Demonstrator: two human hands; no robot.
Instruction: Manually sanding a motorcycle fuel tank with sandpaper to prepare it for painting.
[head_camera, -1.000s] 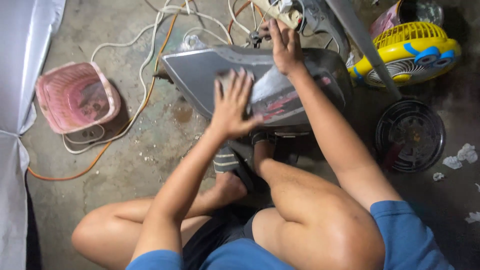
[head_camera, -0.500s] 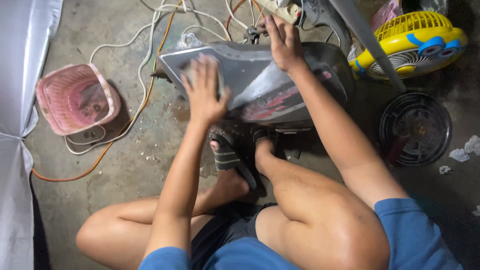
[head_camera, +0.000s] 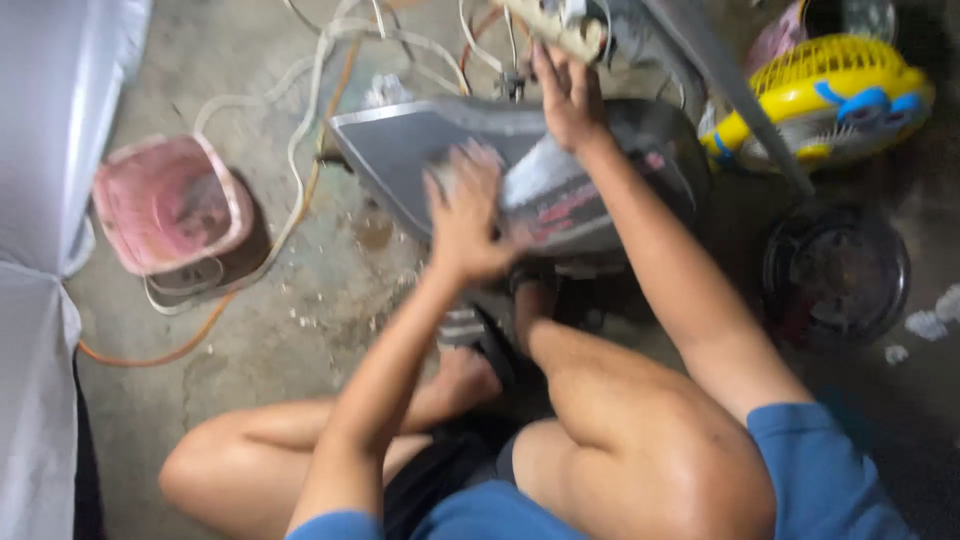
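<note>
Looking down from my head cam: I'm sitting on the concrete floor (head_camera: 330, 290) with a big grey panel (head_camera: 420, 150) in front of my knees. My left hand (head_camera: 468, 215) is lying flat on it, fingers spread apart, bit blurry. My right hand (head_camera: 568, 95) is gripping the panel's far edge, fingers curled together over it. Left of my fingers there's a pink basket (head_camera: 165, 205) with white cables (head_camera: 300, 150) around it. Off to the right, a yellow fan (head_camera: 830, 95) and a round black grille (head_camera: 835, 275).

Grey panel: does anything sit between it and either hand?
Nothing visible does. The left hand lies flat on the grey panel, and the right hand grips its top edge directly.
</note>
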